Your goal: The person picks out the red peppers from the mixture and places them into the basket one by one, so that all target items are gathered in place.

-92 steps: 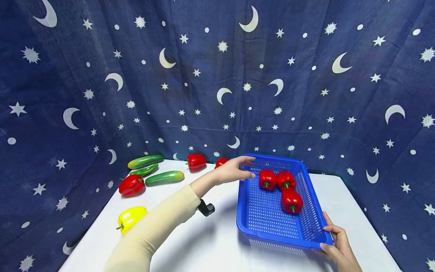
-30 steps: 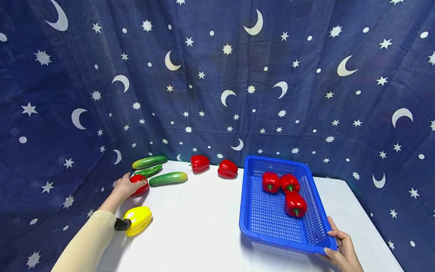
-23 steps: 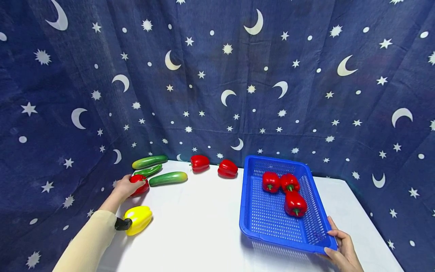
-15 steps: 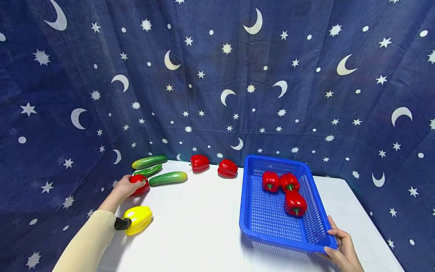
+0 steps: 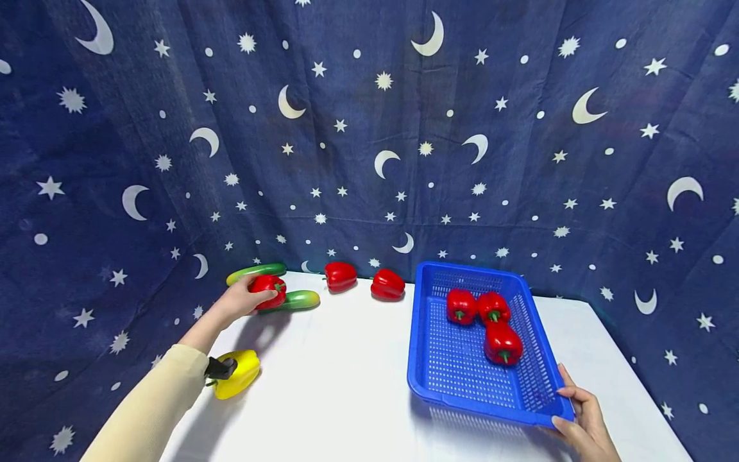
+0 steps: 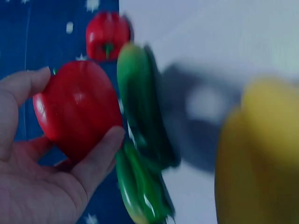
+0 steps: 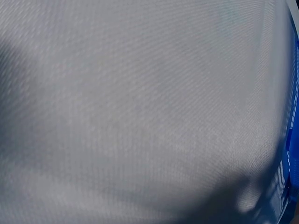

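Observation:
My left hand holds a red bell pepper above the far left of the table. In the left wrist view, thumb and fingers curl round this pepper. At the right, my right hand grips the near right corner of a blue plastic basket, thumb over the rim. Three red bell peppers lie inside the basket, one of them nearer to me. The right wrist view shows mostly the white tablecloth, with the basket's edge at its right border; no hand can be made out there.
Two cucumbers, one behind and one in front, lie partly hidden by the held pepper. A green pepper shows below it. A yellow bell pepper lies under the left wrist. Two red bell peppers sit at the back.
My left hand went from near the basket to the red bell pepper at the far left, took hold of it, and has now lifted it rightward. The right hand stays on the basket.

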{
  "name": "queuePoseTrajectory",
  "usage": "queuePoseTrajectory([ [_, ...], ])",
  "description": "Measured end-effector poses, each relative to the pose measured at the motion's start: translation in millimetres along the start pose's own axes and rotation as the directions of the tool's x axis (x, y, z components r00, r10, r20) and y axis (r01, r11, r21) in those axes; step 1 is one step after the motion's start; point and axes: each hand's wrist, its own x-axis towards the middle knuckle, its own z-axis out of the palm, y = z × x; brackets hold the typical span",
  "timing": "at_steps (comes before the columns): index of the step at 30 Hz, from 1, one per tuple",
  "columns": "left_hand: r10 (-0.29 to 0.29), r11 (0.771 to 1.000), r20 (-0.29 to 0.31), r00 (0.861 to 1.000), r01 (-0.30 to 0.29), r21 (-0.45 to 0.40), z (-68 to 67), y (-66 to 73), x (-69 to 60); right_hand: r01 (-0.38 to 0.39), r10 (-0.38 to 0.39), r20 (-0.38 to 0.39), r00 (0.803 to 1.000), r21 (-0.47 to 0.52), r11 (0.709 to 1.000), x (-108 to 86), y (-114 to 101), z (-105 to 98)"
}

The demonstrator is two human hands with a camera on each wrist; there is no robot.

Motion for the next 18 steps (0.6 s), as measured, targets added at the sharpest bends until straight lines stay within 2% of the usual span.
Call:
queuePoseTrajectory([
  [4, 0.06, 0.998, 0.103, 0.993, -0.061, 0.003, 27.2, 20.2, 0.9, 0.007, -0.007, 0.002, 1.0, 0.012, 1.0, -0.7, -1.2, -0.7],
  [6, 0.113, 0.993, 0.169, 0.979, -0.118, 0.015, 42.6, 27.5, 2.0, 0.019, -0.02, 0.003, 1.0, 0.019, 1.0, -1.0, -1.2, -1.1],
  [7, 0.15, 0.986, 0.195, 0.969, -0.16, 0.036, 51.0, 31.1, 2.1, 0.025, -0.025, 0.004, 1.0, 0.022, 0.999, -1.3, -1.1, -1.4],
  [9, 0.22, 0.966, 0.259, 0.94, -0.247, 0.075, 67.6, 37.8, 2.4, 0.035, -0.035, 0.006, 0.999, 0.025, 0.999, -1.6, -1.3, -1.4],
  [12, 0.295, 0.919, 0.344, 0.892, -0.363, 0.155, 93.6, 49.1, 1.0, 0.071, -0.071, 0.014, 0.997, 0.029, 0.997, -1.9, -2.1, -0.5],
  [15, 0.307, 0.885, 0.409, 0.859, -0.416, 0.209, 116.8, 59.5, 0.4, 0.089, -0.089, 0.012, 0.996, 0.026, 0.996, -1.6, -3.5, 1.3],
  [18, 0.312, 0.869, 0.456, 0.834, -0.445, 0.218, 133.3, 67.6, 1.0, 0.092, -0.093, 0.009, 0.996, 0.024, 0.995, -1.2, -4.1, 2.1],
])
